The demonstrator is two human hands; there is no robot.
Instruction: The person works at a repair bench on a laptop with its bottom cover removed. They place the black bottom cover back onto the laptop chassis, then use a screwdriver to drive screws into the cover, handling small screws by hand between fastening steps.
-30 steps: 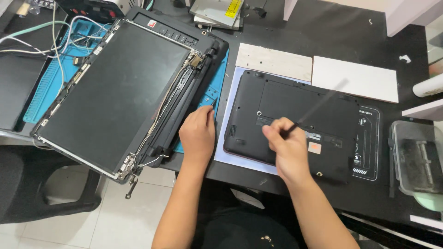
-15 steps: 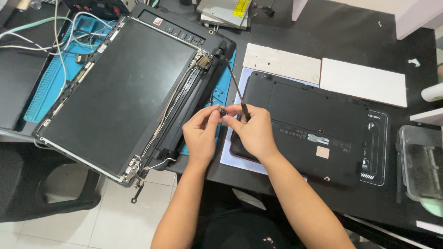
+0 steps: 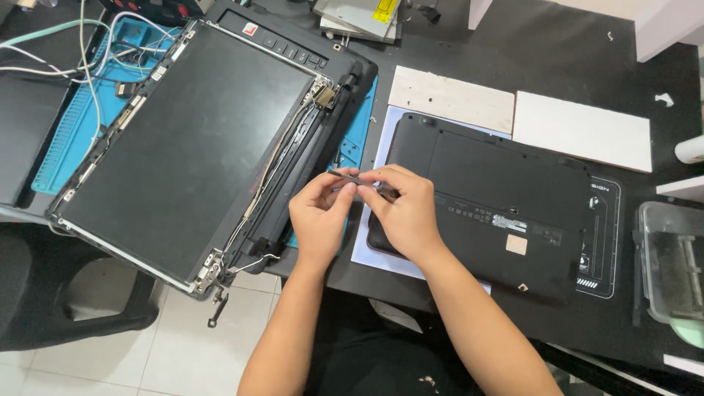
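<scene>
- My left hand (image 3: 320, 213) and right hand (image 3: 407, 213) have come together; both sets of fingers (image 3: 350, 189) pinch a thin dark screwdriver (image 3: 352, 176).
- Right of the fingers: an upturned black laptop (image 3: 499, 213), no longer being worked on.
- Left and beyond: a stripped laptop screen (image 3: 183, 139) on the tabletop (image 3: 572, 66).

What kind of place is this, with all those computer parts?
Probably a laptop repair bench. A stripped laptop screen with loose cables lies on a blue repair mat, and a black laptop sits upside down on the dark table.
</scene>
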